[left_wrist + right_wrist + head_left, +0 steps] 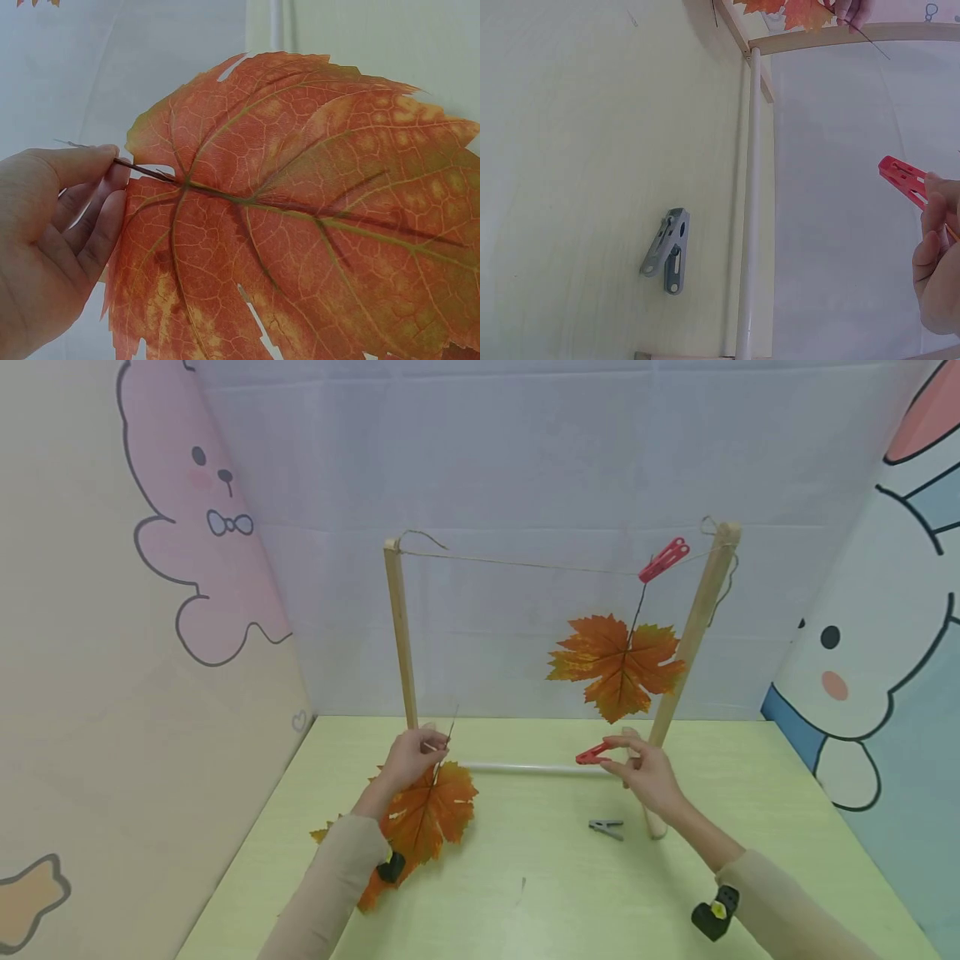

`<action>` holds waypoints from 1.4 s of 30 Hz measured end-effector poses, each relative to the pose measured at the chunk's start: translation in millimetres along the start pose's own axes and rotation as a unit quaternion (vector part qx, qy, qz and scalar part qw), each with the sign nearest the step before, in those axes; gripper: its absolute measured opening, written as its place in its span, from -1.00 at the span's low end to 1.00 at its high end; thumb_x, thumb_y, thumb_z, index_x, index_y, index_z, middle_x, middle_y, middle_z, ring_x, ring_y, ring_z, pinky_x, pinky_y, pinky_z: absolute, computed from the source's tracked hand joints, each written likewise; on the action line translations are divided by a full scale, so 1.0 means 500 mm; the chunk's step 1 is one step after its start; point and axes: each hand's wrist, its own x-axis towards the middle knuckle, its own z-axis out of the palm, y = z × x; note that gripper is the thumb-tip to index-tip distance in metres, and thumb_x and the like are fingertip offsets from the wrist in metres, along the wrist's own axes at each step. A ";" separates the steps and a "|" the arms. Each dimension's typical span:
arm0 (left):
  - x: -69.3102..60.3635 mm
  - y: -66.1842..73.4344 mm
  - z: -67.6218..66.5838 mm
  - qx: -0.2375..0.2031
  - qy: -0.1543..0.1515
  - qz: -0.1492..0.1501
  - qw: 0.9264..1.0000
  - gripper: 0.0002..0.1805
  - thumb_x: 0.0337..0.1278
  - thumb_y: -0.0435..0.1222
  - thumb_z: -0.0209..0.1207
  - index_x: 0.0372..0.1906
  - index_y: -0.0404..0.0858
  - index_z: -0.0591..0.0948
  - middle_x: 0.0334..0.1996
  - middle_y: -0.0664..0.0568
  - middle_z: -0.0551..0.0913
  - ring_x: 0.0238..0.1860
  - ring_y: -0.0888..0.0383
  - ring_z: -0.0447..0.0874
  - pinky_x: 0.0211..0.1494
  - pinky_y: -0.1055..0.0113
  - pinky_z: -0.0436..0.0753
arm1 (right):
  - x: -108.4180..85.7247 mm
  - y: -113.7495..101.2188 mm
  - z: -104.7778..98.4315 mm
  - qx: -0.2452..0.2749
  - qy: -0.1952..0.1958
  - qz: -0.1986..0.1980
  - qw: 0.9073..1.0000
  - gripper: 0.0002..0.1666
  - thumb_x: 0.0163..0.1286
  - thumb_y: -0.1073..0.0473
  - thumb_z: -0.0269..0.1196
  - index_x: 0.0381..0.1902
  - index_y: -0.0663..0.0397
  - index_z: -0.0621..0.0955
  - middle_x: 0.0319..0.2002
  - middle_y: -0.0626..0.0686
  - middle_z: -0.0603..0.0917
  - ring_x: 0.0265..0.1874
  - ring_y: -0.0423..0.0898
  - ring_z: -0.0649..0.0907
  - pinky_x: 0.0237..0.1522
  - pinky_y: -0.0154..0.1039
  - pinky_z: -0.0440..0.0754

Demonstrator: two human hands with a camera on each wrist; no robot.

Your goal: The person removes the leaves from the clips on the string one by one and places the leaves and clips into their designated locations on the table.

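My left hand (408,758) pinches the thin dark stem of an orange maple leaf (433,814), whose blade hangs below the fingers. In the left wrist view that leaf (300,202) spreads wide beside the hand. Between thumb and fingers my right hand (647,770) holds a red clothespin (592,754), its nose pointing left. A string (517,562) runs between two wooden posts. On it, near the right post, another red clothespin (663,560) grips the stem of a second maple leaf (622,664). More orange leaf (372,893) shows behind the left forearm, partly hidden.
A grey clothespin (606,828) lies on the pale yellow table (525,902). The frame has a left post (401,635), a right post (693,631) and a white bar (525,768) low between them. Walls with cartoon animals flank the table.
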 end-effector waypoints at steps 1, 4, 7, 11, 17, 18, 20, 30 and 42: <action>-0.001 -0.002 0.001 -0.001 -0.002 -0.001 1.000 -0.81 0.07 -0.42 0.18 -0.18 -0.28 0.65 -0.33 0.01 0.66 -0.36 0.14 0.60 -0.31 0.31 0.59 | -0.001 0.003 0.001 0.000 0.000 0.003 1.000 -0.62 0.16 0.42 0.23 -0.03 0.45 0.51 -0.33 0.28 0.54 -0.85 -0.31 0.25 -0.79 -0.41 0.20; -0.004 -0.010 0.006 -0.004 -0.005 -0.003 1.000 -0.81 0.06 -0.43 0.18 -0.17 -0.29 0.64 -0.33 0.01 0.67 -0.36 0.14 0.60 -0.32 0.32 0.59 | -0.002 0.022 0.005 0.008 -0.001 0.006 1.000 -0.61 0.15 0.41 0.24 -0.04 0.43 0.52 -0.50 0.18 0.50 -0.85 -0.31 0.23 -0.81 -0.40 0.17; -0.007 -0.015 0.010 -0.002 -0.006 -0.008 1.000 -0.82 0.06 -0.42 0.18 -0.18 -0.28 0.64 -0.33 0.02 0.66 -0.36 0.15 0.59 -0.32 0.32 0.59 | -0.002 0.055 0.008 0.023 -0.003 -0.001 1.000 -0.59 0.14 0.39 0.25 -0.02 0.40 0.52 -0.29 0.24 0.58 -0.85 -0.31 0.25 -0.81 -0.38 0.20; -0.012 -0.015 0.014 -0.001 -0.008 -0.009 1.000 -0.83 0.05 -0.42 0.19 -0.20 -0.28 0.65 -0.36 0.02 0.66 -0.37 0.13 0.60 -0.33 0.31 0.59 | -0.006 0.094 0.009 0.033 -0.006 -0.001 0.999 -0.57 0.14 0.31 0.28 -0.01 0.34 0.53 -0.17 0.31 0.60 -0.84 -0.31 0.27 -0.79 -0.37 0.25; -0.018 -0.019 0.018 -0.005 -0.009 -0.006 1.000 -0.83 0.02 -0.44 0.20 -0.22 -0.31 0.66 -0.38 0.00 0.67 -0.41 0.14 0.61 -0.36 0.32 0.59 | -0.016 0.112 0.010 0.038 -0.003 0.001 0.999 -0.58 0.14 0.27 0.29 -0.03 0.31 0.54 -0.31 0.23 0.62 -0.83 -0.30 0.30 -0.79 -0.37 0.25; -0.019 -0.020 0.019 -0.007 -0.011 -0.005 1.000 -0.83 0.02 -0.45 0.20 -0.22 -0.31 0.66 -0.38 0.00 0.67 -0.41 0.14 0.61 -0.36 0.32 0.59 | -0.018 0.113 0.011 0.038 -0.002 0.002 0.999 -0.58 0.14 0.28 0.29 -0.03 0.31 0.54 -0.33 0.21 0.62 -0.83 -0.30 0.30 -0.79 -0.37 0.24; -0.020 -0.024 0.021 -0.010 -0.014 -0.005 1.000 -0.83 0.02 -0.45 0.20 -0.22 -0.32 0.66 -0.37 -0.02 0.67 -0.41 0.13 0.62 -0.36 0.32 0.59 | -0.022 0.116 0.011 0.035 0.001 0.006 0.999 -0.58 0.13 0.29 0.30 -0.04 0.32 0.54 -0.44 0.15 0.60 -0.83 -0.31 0.29 -0.81 -0.37 0.23; -0.035 -0.051 0.032 -0.054 -0.030 -0.001 0.998 -0.81 0.03 -0.44 0.20 -0.20 -0.38 0.64 -0.36 -0.06 0.65 -0.38 0.11 0.61 -0.35 0.32 0.60 | -0.041 0.135 0.016 0.039 -0.001 0.021 0.999 -0.54 0.12 0.29 0.31 -0.01 0.34 0.52 -0.61 -0.14 0.50 -0.84 -0.31 0.26 -0.84 -0.36 0.19; -0.041 -0.073 0.039 -0.149 -0.068 -0.034 0.986 -0.74 0.03 -0.48 0.18 -0.14 -0.54 0.57 -0.36 -0.17 0.64 -0.38 0.10 0.64 -0.35 0.34 0.62 | -0.056 0.158 0.029 0.025 0.006 0.027 0.999 -0.58 0.08 0.32 0.32 -0.05 0.31 0.55 -0.15 0.28 0.55 -0.84 -0.31 0.28 -0.82 -0.38 0.23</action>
